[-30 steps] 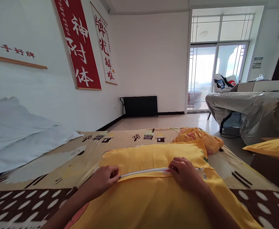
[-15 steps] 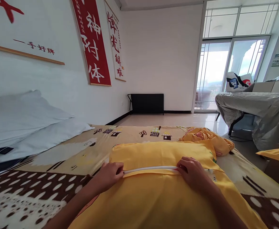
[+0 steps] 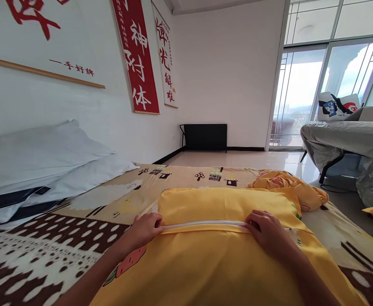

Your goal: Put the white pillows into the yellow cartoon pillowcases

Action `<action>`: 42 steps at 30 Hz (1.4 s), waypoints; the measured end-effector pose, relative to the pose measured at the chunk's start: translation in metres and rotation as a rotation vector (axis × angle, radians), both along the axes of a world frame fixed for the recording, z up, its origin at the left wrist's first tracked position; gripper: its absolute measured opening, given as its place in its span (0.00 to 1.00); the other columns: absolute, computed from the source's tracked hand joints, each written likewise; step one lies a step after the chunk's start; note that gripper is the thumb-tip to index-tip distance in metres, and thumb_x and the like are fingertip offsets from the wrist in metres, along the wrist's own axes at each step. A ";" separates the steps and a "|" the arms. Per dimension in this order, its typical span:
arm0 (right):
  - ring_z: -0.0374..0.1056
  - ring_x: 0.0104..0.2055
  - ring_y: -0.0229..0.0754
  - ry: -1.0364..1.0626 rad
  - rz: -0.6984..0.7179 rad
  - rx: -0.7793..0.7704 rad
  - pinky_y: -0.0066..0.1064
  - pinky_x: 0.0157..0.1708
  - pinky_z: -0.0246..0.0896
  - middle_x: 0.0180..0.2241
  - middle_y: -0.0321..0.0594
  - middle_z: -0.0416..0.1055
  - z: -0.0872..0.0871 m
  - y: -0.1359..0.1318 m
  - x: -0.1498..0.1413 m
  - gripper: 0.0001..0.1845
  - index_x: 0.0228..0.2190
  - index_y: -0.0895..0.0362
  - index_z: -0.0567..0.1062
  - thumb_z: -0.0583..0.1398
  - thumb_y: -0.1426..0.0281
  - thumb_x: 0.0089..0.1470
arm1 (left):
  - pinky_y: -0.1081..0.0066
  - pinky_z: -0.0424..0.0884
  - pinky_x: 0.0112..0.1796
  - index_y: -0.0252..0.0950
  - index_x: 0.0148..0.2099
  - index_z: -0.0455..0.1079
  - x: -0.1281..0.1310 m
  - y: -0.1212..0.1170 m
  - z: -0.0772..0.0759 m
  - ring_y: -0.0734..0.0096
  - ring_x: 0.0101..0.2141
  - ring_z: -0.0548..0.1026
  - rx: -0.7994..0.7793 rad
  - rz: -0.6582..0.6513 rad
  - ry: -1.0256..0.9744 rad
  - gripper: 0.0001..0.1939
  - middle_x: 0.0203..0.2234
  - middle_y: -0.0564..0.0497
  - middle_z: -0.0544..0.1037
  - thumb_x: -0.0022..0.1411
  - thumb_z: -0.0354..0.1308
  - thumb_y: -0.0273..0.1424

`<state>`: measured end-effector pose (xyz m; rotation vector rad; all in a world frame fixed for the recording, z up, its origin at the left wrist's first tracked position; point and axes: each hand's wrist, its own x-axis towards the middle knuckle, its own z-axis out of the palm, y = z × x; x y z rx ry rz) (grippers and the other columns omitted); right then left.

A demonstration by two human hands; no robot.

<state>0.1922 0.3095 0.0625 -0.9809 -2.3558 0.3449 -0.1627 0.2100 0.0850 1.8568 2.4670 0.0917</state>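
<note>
A yellow pillowcase [image 3: 212, 259] with a plump, filled look lies on the bed in front of me, a carrot print on its left side. A white zipper [image 3: 205, 222] runs across it from side to side and looks closed between my hands. My left hand [image 3: 145, 229] pinches the fabric at the zipper's left end. On the other side, my right hand [image 3: 264, 229] has its fingers pressed together on the zipper line. Whether it grips the zipper pull is hidden by the fingers.
The bed has a patterned brown and cream sheet [image 3: 103, 199]. White pillows [image 3: 46, 153] lie at the left by the wall. Crumpled yellow fabric [image 3: 285, 187] sits beyond the pillowcase. A plastic-covered table [image 3: 348, 134] stands at the right, a black folded panel [image 3: 205, 137] against the far wall.
The view has turned slightly left. My hands are a little farther apart along the zipper, the left one having moved outward. More of the carrot print shows.
</note>
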 end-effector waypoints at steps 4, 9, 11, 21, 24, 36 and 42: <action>0.65 0.34 0.41 -0.006 -0.001 -0.002 0.33 0.37 0.55 0.31 0.38 0.72 -0.001 0.002 0.000 0.13 0.27 0.55 0.73 0.52 0.67 0.58 | 0.61 0.56 0.40 0.37 0.22 0.53 -0.005 0.001 -0.006 0.61 0.32 0.67 -0.040 0.047 0.021 0.04 0.25 0.49 0.70 0.47 0.45 0.28; 0.65 0.35 0.41 -0.020 -0.008 -0.018 0.32 0.38 0.55 0.31 0.37 0.72 -0.001 0.001 0.001 0.12 0.28 0.55 0.73 0.52 0.67 0.58 | 0.64 0.57 0.35 0.38 0.18 0.51 -0.012 0.004 -0.010 0.62 0.28 0.67 -0.117 0.100 0.007 0.07 0.19 0.52 0.64 0.42 0.48 0.27; 0.65 0.35 0.41 -0.028 -0.003 -0.018 0.32 0.37 0.55 0.31 0.37 0.72 0.000 0.000 0.001 0.12 0.28 0.55 0.73 0.52 0.68 0.57 | 0.65 0.57 0.33 0.38 0.17 0.48 -0.012 0.006 -0.010 0.63 0.25 0.66 -0.141 0.129 -0.001 0.09 0.16 0.53 0.62 0.40 0.48 0.26; 0.66 0.35 0.41 -0.025 0.051 -0.004 0.33 0.39 0.56 0.31 0.39 0.73 -0.002 0.003 0.001 0.13 0.29 0.54 0.75 0.52 0.68 0.58 | 0.60 0.63 0.33 0.37 0.21 0.60 -0.014 0.011 -0.011 0.53 0.30 0.72 -0.164 0.189 0.035 0.02 0.23 0.44 0.72 0.42 0.50 0.25; 0.67 0.37 0.42 -0.020 0.046 -0.025 0.33 0.40 0.57 0.34 0.38 0.74 0.005 0.010 0.016 0.15 0.32 0.53 0.77 0.51 0.65 0.59 | 0.51 0.59 0.45 0.34 0.32 0.66 -0.002 0.004 -0.014 0.50 0.40 0.71 -0.054 0.075 0.121 0.10 0.35 0.39 0.75 0.49 0.44 0.22; 0.65 0.30 0.40 -0.083 -0.050 -0.220 0.29 0.30 0.55 0.27 0.36 0.72 -0.005 0.038 0.068 0.03 0.22 0.55 0.72 0.57 0.71 0.43 | 0.72 0.63 0.36 0.36 0.32 0.64 -0.016 -0.003 -0.035 0.66 0.34 0.67 0.058 -0.292 -0.416 0.19 0.31 0.49 0.69 0.60 0.44 0.47; 0.60 0.28 0.39 -0.001 -0.074 -0.145 0.29 0.29 0.53 0.24 0.35 0.68 0.005 0.034 0.072 0.08 0.22 0.55 0.67 0.55 0.66 0.50 | 0.72 0.63 0.34 0.37 0.32 0.60 -0.023 -0.004 -0.032 0.69 0.31 0.64 0.194 -0.202 -0.596 0.20 0.28 0.53 0.64 0.61 0.43 0.49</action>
